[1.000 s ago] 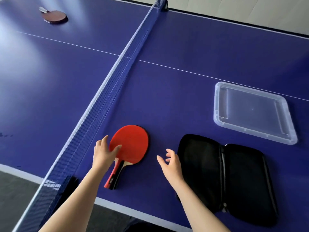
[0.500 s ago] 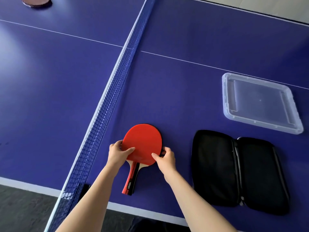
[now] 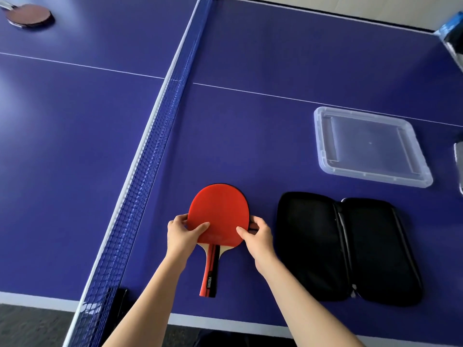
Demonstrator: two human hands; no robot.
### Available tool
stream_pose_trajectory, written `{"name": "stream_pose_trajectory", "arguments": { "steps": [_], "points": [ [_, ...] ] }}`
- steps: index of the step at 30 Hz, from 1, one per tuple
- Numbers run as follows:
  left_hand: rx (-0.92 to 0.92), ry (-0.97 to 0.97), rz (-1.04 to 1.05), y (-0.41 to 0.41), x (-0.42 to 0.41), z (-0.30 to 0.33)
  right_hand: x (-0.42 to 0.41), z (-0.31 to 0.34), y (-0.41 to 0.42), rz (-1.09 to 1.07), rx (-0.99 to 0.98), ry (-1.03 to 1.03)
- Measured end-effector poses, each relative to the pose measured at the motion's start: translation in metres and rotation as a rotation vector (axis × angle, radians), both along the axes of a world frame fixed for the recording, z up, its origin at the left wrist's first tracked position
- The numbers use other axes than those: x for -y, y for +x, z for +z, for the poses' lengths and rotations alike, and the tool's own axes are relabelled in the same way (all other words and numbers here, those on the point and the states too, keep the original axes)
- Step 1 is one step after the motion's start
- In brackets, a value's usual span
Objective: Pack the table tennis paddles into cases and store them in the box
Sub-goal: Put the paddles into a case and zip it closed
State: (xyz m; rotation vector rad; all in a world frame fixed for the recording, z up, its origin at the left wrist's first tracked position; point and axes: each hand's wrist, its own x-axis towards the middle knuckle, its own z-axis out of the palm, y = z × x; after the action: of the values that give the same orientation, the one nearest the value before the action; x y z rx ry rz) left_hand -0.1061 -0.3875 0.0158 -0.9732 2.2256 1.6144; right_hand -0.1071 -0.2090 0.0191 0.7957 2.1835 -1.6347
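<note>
Paddle (image 3: 218,214), red side up, lies on the blue table (image 3: 250,58) just right of the net (image 3: 150,156), with its handle pointing at the person. White letters run along the black part of the handle, too small to read. The left hand (image 3: 181,236) pinches the paddle's left edge, thumb on top, and the right hand (image 3: 258,236) pinches the right edge the same way; the other fingers are hidden underneath. Right of the paddle, a black case (image 3: 348,246) lies open and flat. Behind the case sits a clear lid (image 3: 370,146). A second, darker paddle (image 3: 28,16) lies far across the net, its handle cut off. A second ago the hands were apart with fingers spread; now both grip the paddle.
</note>
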Motion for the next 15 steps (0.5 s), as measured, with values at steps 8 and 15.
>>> {"name": "stream_pose_trajectory", "arguments": {
  "steps": [8,15],
  "points": [
    [-0.025,0.044,-0.123,-0.007,-0.083,0.021,-0.08,0.015,0.016,-0.158,-0.067,-0.026],
    [-0.049,0.069,-0.224,-0.005,-0.186,0.033,-0.18,0.023,0.029,-0.269,-0.099,-0.021]
  ]
}}
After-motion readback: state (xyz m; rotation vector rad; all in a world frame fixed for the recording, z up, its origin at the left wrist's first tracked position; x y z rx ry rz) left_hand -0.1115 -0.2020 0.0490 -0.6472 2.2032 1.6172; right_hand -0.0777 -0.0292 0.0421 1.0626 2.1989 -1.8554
